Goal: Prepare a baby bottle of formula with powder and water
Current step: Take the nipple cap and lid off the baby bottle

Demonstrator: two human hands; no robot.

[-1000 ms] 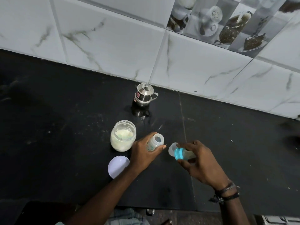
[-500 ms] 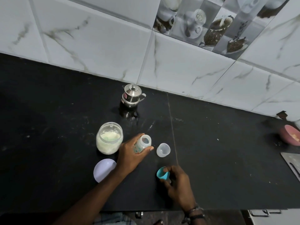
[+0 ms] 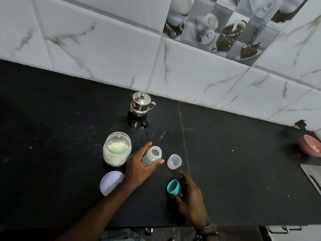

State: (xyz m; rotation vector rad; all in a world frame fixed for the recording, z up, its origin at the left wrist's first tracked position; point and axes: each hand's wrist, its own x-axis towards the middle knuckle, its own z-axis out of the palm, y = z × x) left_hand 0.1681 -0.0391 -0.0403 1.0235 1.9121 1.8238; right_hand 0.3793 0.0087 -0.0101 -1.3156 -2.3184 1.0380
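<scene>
— On the black counter (image 3: 225,153), what has the left hand (image 3: 137,168) got?

— It is wrapped around the baby bottle (image 3: 152,156), thumb on one side and fingers on the other, clamped on its body. The bottle stands open-mouthed, tilted a little, just right of the powder jar (image 3: 116,149).

— And the right hand (image 3: 190,200)?

— It rests on the counter near the front edge, fingers loosely curled beside the teal nipple ring (image 3: 173,187). The ring lies on its side, touching the hand at the thumb side; whether the fingers actually pinch it I cannot tell.

— What sits around them?

— A clear cap (image 3: 174,161) stands upright between the bottle and the right hand, apart from both. The jar is open, with pale powder in its lower part. Its white lid (image 3: 111,182) lies flat in front of it, just beside the left wrist. Farther back, near the tiled wall, stands a small steel pot (image 3: 141,104) with its lid on. At the far right edge there is a pink bowl (image 3: 311,147).
</scene>
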